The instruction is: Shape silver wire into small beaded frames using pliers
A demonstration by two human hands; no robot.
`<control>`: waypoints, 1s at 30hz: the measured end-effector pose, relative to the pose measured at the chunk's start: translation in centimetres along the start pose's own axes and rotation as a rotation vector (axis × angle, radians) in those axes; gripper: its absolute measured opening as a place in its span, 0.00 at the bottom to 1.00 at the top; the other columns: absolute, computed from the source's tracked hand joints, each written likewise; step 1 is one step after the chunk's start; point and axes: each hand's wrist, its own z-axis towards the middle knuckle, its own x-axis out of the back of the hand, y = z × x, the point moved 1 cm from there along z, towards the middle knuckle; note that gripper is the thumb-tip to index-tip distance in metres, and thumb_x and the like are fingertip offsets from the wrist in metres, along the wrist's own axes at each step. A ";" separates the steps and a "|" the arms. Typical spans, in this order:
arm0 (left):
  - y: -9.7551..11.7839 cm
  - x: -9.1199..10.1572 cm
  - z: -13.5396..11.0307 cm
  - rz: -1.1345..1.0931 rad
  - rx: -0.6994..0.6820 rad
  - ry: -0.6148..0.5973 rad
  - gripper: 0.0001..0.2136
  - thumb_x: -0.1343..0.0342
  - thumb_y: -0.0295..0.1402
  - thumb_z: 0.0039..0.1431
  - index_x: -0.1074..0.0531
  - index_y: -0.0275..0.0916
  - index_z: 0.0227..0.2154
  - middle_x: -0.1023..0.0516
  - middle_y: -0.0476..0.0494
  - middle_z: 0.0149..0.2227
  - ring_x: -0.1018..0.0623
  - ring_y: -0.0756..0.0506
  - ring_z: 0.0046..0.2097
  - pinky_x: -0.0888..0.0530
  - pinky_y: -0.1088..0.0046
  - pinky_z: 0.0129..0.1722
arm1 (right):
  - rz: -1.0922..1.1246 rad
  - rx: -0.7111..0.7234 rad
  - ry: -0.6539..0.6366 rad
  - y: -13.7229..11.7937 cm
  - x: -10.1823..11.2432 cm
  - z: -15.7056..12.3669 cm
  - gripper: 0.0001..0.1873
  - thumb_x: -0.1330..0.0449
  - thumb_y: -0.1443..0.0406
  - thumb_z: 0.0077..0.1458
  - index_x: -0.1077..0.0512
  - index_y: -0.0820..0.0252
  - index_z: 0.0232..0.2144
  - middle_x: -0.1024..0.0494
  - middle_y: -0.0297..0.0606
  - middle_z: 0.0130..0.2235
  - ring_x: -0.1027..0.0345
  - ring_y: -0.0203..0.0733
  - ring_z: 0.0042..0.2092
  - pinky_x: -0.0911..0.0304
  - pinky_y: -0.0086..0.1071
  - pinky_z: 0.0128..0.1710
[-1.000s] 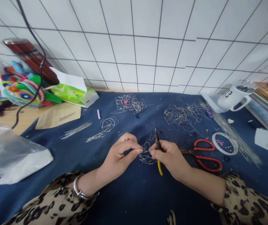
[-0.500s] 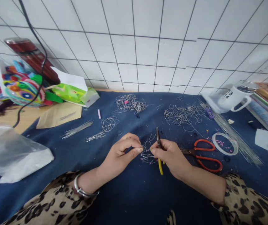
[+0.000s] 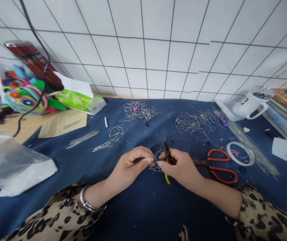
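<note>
Several items on your blue cloth (image 3: 133, 211), clock centred on the wire piece (image 3: 156, 168). Clear bag (image 3: 20, 170), white stuff inside, well off at 9. Straight wires (image 3: 83, 139) near 10, then a round wire ball (image 3: 117, 134), closer. Your left hand (image 3: 133, 164), at 9, has thumb and index pinched on the wire piece. Wire coils (image 3: 136, 112) with a pink spot at 11. Piece itself: thin, silvery, openwork loops, tiny pink dots, one loop up toward 12; lower part sits between your hands, finer detail too small. Your right hand (image 3: 180, 164), at 3, is wrapped round pliers (image 3: 167, 153), dark nose up, yellow handle down; can't tell if its fingertips also grip wire. Wire heap (image 3: 196, 122) between 1 and 2. Orange-handled scissors (image 3: 206, 162), then a white ring (image 3: 244, 164), at 3.
</note>
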 end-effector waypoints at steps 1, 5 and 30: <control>0.0 0.0 0.0 -0.001 0.001 -0.002 0.06 0.48 0.27 0.59 0.28 0.34 0.30 0.27 0.43 0.32 0.27 0.49 0.35 0.29 0.71 0.37 | -0.007 -0.001 0.007 0.0 0.0 0.0 0.09 0.39 0.64 0.43 0.29 0.62 0.30 0.29 0.32 0.25 0.36 0.34 0.26 0.40 0.26 0.27; 0.0 0.0 -0.1 0.002 0.014 -0.008 0.06 0.48 0.28 0.59 0.28 0.34 0.30 0.27 0.43 0.33 0.27 0.48 0.36 0.29 0.71 0.38 | -0.040 0.033 0.025 -0.1 0.0 0.0 0.06 0.41 0.65 0.44 0.29 0.62 0.28 0.29 0.32 0.25 0.36 0.33 0.26 0.40 0.26 0.27; -0.1 -0.2 -0.1 0.023 0.015 -0.023 0.05 0.48 0.26 0.59 0.28 0.34 0.30 0.28 0.43 0.33 0.27 0.48 0.36 0.30 0.71 0.38 | -0.146 0.105 0.025 0.3 0.0 0.0 0.04 0.44 0.66 0.45 0.30 0.60 0.26 0.29 0.32 0.24 0.37 0.33 0.26 0.40 0.27 0.27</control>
